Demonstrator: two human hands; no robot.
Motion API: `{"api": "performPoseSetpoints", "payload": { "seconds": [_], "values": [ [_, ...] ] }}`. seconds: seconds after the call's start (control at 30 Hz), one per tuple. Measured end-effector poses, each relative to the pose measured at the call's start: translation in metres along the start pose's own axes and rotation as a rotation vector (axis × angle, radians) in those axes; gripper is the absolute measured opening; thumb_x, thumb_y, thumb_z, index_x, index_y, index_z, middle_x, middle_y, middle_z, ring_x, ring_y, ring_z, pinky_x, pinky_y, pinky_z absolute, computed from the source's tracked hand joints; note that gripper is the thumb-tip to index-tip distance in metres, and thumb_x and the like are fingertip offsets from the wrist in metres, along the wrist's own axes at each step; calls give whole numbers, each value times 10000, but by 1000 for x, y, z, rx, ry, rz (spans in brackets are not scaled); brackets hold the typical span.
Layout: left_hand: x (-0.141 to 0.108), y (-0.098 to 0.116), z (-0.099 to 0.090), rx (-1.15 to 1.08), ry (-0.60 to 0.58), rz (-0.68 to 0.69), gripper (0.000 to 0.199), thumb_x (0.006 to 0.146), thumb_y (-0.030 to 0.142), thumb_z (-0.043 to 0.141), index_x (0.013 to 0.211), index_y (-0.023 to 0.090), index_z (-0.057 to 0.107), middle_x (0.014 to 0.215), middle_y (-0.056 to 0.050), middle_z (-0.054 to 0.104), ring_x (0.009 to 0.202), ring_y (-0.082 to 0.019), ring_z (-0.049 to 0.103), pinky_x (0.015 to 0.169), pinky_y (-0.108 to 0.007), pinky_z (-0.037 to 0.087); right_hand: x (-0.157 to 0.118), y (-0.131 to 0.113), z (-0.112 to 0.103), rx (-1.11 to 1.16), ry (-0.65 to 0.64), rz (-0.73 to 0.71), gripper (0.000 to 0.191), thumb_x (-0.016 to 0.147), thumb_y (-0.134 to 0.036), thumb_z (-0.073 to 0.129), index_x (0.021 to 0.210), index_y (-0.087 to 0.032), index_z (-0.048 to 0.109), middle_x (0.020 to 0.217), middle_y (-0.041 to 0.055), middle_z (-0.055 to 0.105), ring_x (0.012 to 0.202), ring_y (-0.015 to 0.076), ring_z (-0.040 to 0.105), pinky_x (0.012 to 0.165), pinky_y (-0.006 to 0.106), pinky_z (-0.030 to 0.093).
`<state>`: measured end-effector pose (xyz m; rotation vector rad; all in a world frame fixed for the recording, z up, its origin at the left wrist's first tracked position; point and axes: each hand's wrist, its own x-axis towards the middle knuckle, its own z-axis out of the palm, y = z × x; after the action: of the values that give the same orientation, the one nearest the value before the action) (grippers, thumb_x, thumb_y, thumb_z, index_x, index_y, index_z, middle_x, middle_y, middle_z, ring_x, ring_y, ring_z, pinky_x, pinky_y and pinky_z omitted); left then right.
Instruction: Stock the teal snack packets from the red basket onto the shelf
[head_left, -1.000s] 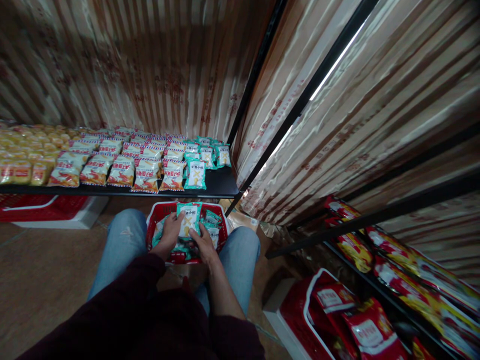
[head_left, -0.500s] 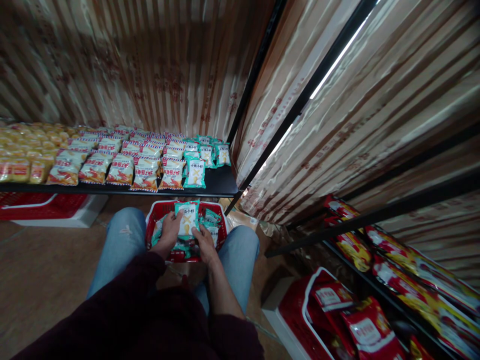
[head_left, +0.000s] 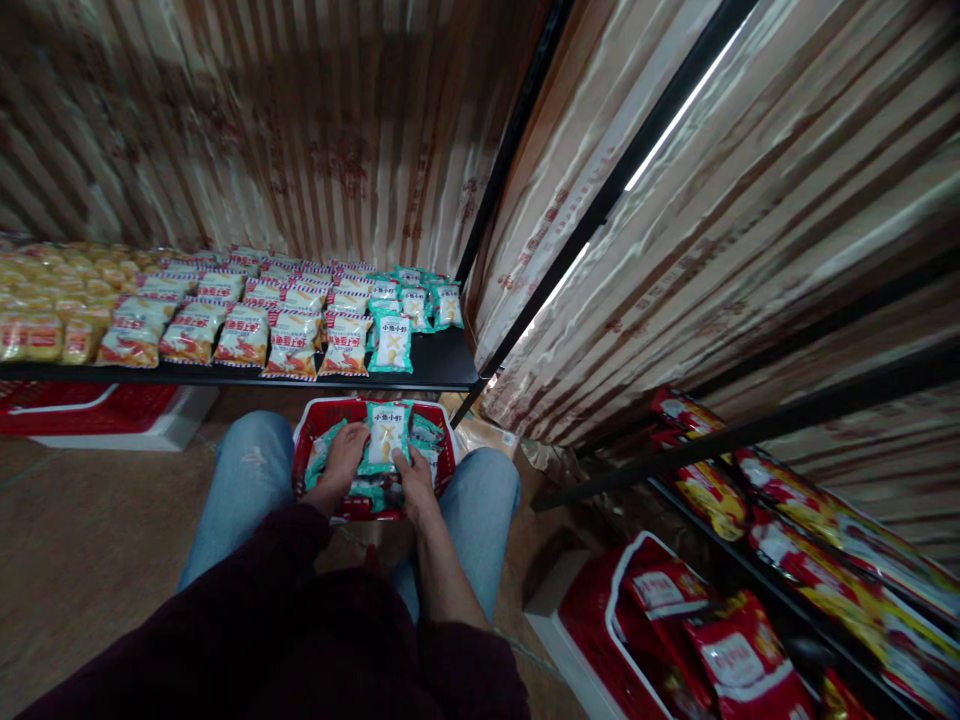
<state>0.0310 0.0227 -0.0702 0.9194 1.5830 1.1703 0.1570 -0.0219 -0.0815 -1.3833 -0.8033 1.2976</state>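
A green-and-white snack bag (head_left: 388,436) is held upright over a red basket (head_left: 301,440) between my knees, its printed front facing me. My right hand (head_left: 415,478) grips its lower right corner, thumb on the front. At the bag's left edge, my left hand (head_left: 345,457) is closed with its fingertips against the side; the fingers behind are hidden. More green snack bags (head_left: 426,434) lie inside the basket, below and around my hands.
Ahead, a black shelf (head_left: 439,362) carries green bags (head_left: 392,342), orange-and-white bags (head_left: 291,342) and yellow packs (head_left: 37,337). A red basket (head_left: 127,408) sits under it. At right are a basket of red bags (head_left: 600,610), a shelf of packets (head_left: 814,565) and black frame bars (head_left: 592,215).
The held snack bag has shifted a little to the right and now shows more of its front. My right hand has moved slightly right with it; my left hand has hardly moved.
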Motion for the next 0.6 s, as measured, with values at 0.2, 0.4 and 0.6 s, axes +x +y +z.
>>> {"api": "performPoseSetpoints", "payload": {
  "seconds": [0.2,0.4,0.6],
  "values": [
    [-9,1,3,95,-33,41,179,721,235,536,852,162,632,823,-62,665,808,-192,613,778,-311,458,6,5,-6,-429,149,-162,394,790,-402,538,1098,-174,626,984,79,694,908,227,634,748,305,502],
    [-23,5,13,40,-174,29,243,720,254,556,929,137,600,915,-104,662,861,-208,618,801,-317,462,0,2,-4,-727,149,-269,498,836,-394,503,1284,-175,508,1155,124,634,1069,262,585,906,371,447],
    [-24,9,11,-121,-120,-51,312,682,333,615,931,146,594,953,-93,658,944,-229,604,868,-333,433,-8,-5,0,-752,-75,-454,649,737,-343,638,1347,-264,428,1268,86,512,824,156,613,837,326,497]
  ]
}}
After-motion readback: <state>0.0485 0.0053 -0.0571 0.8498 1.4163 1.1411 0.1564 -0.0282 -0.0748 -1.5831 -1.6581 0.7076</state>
